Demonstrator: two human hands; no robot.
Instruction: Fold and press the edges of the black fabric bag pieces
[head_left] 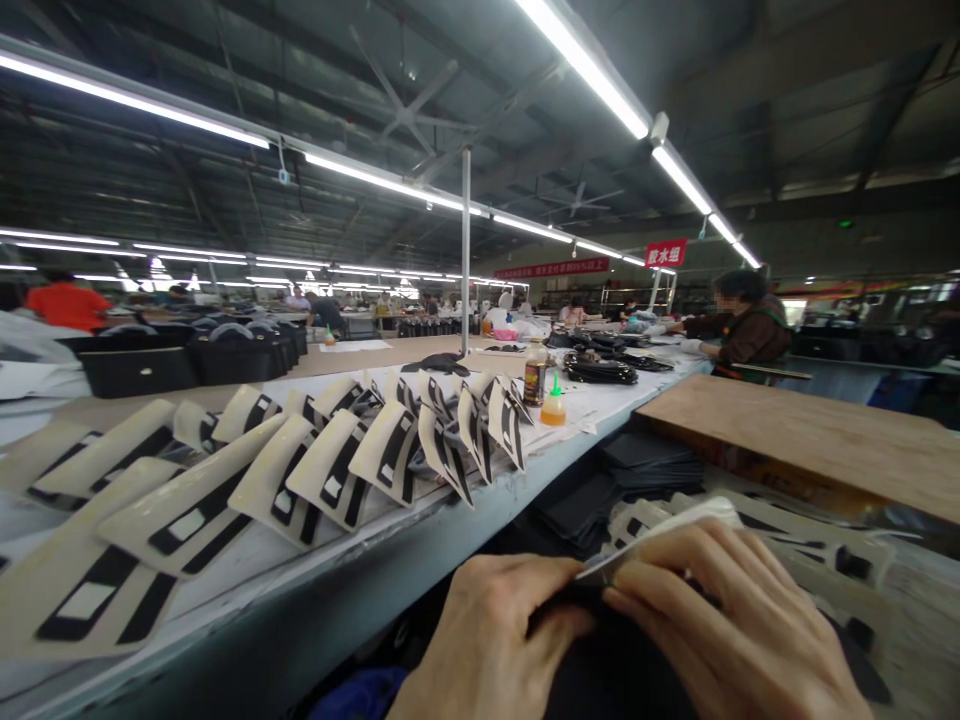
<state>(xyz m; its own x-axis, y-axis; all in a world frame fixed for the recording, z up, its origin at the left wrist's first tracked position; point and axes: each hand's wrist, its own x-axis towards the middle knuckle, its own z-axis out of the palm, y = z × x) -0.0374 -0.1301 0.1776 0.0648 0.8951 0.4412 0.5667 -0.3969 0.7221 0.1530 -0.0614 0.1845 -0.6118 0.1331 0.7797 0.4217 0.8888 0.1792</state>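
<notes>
At the bottom of the head view, the person's two hands are close together, low in front of the counter [390, 560]. The left hand [487, 640] is curled, and its thumb and fingers pinch a dark piece [600, 660] that lies under both hands. The right hand [720, 620] is closed too. Its fingers press down on the same dark piece and also hold a thin white card [660, 535], which sticks out to the upper right above the fingers. The two hands touch each other at the thumbs.

Just behind the hands sits a stack of dark flat pieces [615, 485], and more white cards with black marks lie beside it on the right.

On the counter, up and to the left, many white cards with black stripes [337, 465] lie in a long row, each one leaning on the next. Past the row stand a small orange glue bottle [553, 405] with a green tip and a brown jar [535, 375] just beside it. A wooden board [810, 440] lies to the right. Far off, another person in a dark top [742, 325] works at the same long counter, and black bags [187, 355] stand at the left.
</notes>
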